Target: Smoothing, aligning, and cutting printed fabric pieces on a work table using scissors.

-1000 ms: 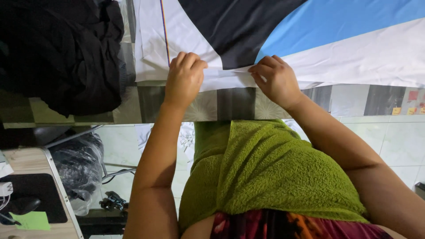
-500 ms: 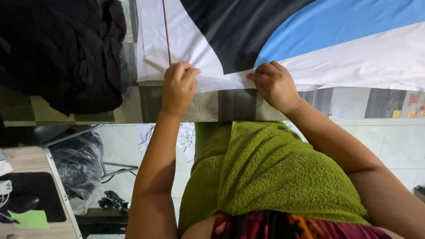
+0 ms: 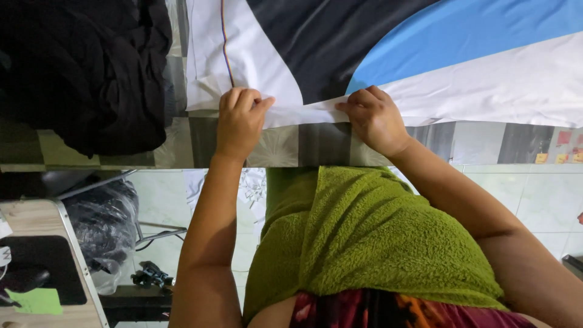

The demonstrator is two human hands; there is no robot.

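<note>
Small square stickers, red and yellow, sit on the table's edge at far right; a green sticky note lies on a black pad at lower left; a black plastic bag slumps under the table.

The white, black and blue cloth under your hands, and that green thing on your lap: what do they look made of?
The cloth looks like thin, smooth synthetic knit with a faint sheen; it lies flat and folds sharply where the left hand and right hand pinch its edge. The green towel looks like terry, probably cotton: matte, looped, fuzzy.
</note>
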